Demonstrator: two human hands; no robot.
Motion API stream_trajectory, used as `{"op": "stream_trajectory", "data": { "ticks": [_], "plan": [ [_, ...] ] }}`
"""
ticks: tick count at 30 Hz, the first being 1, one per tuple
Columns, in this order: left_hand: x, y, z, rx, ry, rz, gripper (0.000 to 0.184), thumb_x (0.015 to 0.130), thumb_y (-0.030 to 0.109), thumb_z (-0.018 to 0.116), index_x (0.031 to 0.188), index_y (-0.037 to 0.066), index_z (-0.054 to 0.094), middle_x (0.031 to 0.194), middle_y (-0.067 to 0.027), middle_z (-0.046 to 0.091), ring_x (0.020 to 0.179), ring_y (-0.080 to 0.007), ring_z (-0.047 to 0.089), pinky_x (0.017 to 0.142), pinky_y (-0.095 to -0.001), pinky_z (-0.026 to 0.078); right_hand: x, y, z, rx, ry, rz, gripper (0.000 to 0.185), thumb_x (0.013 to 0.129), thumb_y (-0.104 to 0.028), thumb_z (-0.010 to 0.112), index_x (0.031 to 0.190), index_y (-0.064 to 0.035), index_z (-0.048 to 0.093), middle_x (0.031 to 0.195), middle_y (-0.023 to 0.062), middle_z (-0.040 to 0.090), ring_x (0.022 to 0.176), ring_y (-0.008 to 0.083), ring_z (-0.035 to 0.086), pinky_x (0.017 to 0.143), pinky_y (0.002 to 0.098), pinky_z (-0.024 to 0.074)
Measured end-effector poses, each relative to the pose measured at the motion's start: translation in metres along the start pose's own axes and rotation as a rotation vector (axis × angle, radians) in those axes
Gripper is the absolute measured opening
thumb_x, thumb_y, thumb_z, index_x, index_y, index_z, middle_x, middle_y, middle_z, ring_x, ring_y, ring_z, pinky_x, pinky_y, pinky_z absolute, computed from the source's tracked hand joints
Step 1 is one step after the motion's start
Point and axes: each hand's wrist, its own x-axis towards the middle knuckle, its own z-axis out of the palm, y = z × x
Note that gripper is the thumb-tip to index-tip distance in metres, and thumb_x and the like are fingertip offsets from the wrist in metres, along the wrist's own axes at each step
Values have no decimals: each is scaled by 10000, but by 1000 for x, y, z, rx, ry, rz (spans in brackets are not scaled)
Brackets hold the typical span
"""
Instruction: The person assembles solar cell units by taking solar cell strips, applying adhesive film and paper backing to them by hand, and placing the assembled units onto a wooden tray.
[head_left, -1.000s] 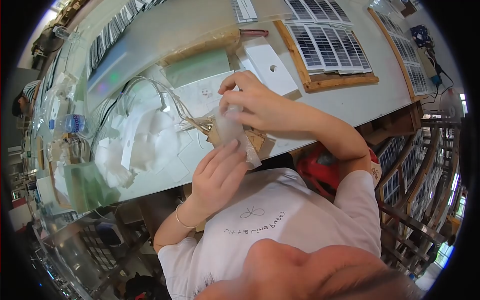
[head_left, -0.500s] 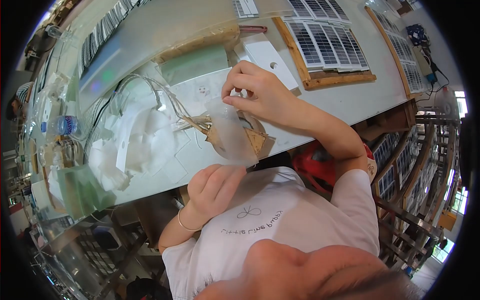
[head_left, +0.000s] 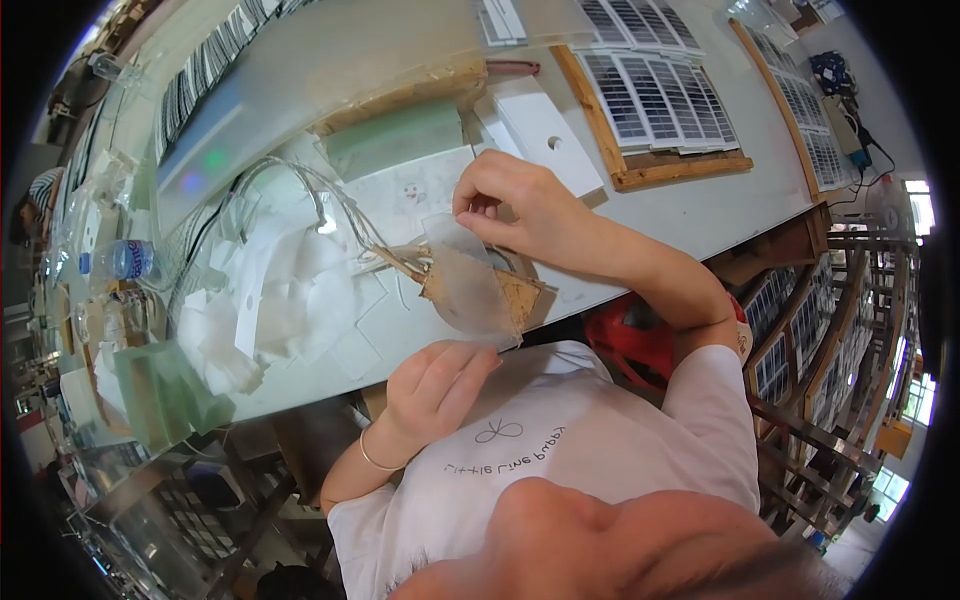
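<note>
A translucent film piece (head_left: 465, 290) lies slanted over a worn tan block (head_left: 520, 297) at the table's front edge. My right hand (head_left: 515, 200) comes from the right and pinches the film's upper end between thumb and bent fingers. My left hand (head_left: 437, 385) is lower, just off the film's bottom corner, with its fingers pressed together; what they hold, if anything, is too small to make out. Pale cables (head_left: 350, 205) run from the block's left side across the table. Behind the film lies a white sheet (head_left: 412, 192) with a small printed figure.
Crumpled white sheets (head_left: 290, 300) and a green film bundle (head_left: 160, 395) lie left, near a bottle (head_left: 130, 260). A white box (head_left: 550, 140) stands behind my right hand. Solar panels (head_left: 655, 100) fill a wooden frame (head_left: 680, 170) at right. A large translucent sheet (head_left: 330, 60) spans the back.
My left hand has drawn down from the film toward the shirt, its fingers closing. My right hand has shifted slightly right and down, and more of the film and block shows.
</note>
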Motion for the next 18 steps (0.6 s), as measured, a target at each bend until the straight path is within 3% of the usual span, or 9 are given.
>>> {"op": "stream_trajectory", "data": {
  "ticks": [2,4,5,7,9,11,14,15,18],
  "plan": [
    [-2,-1,3,18,20,-15,330,680,49,847,991,32,739,962,-87,658,791,-261,645,647,-339,519,5,-6,-10,-24,10,0,116,913,-48,713,992,-13,636,990,84,596,853,176,618,766,292,532],
    [-3,-4,0,28,62,11,313,714,82,854,999,51,730,955,-64,655,778,-228,632,637,-319,500,16,-19,-27,-198,241,-98,177,903,-78,736,1045,-34,638,1069,96,594,891,188,613,772,305,530],
    [-4,-4,-2,41,83,14,299,747,114,862,1007,71,720,948,-40,652,765,-195,619,627,-298,480,26,-13,-48,-256,271,-175,263,914,-129,737,1153,-72,644,1144,103,594,943,208,611,809,312,522],
    [-4,-3,-7,29,97,21,322,726,94,864,1014,75,723,954,-40,648,767,-203,615,626,-310,482,60,-4,-94,-516,333,-224,318,945,-238,728,1219,-99,649,1177,110,605,1042,248,603,872,345,511],
    [-3,-4,-11,-3,79,-29,338,712,57,853,1025,79,727,959,-42,643,778,-215,618,632,-311,488,107,24,-136,-807,421,-320,386,907,-372,755,1156,-84,685,1139,152,649,1122,335,600,951,413,502],
    [-3,-3,-11,-6,86,-30,339,709,42,847,1024,79,729,961,-44,641,786,-221,620,641,-315,493,152,48,-163,-968,226,55,482,932,-380,761,1241,-38,619,1256,247,646,1254,334,580,1035,500,477],
    [-8,-2,-14,-4,93,-74,337,711,21,835,1026,81,733,972,-49,641,805,-230,626,665,-326,505,169,82,-180,-932,145,-120,521,855,-454,799,1216,-95,689,1215,172,663,1216,347,579,1036,421,469],
    [-10,-2,-16,1,86,-102,333,716,14,830,1028,83,735,981,-51,644,816,-234,629,679,-333,512,178,91,-185,-908,63,-113,643,812,-521,819,1285,-109,676,1290,188,649,1289,341,557,1077,414,459],
    [-17,-4,-19,-11,96,-171,352,719,6,824,1044,114,740,988,-59,651,841,-241,637,704,-343,522,202,119,-187,-695,87,-65,725,801,-544,825,1370,-132,643,1319,205,631,1290,347,560,1100,427,443]
  ]
}}
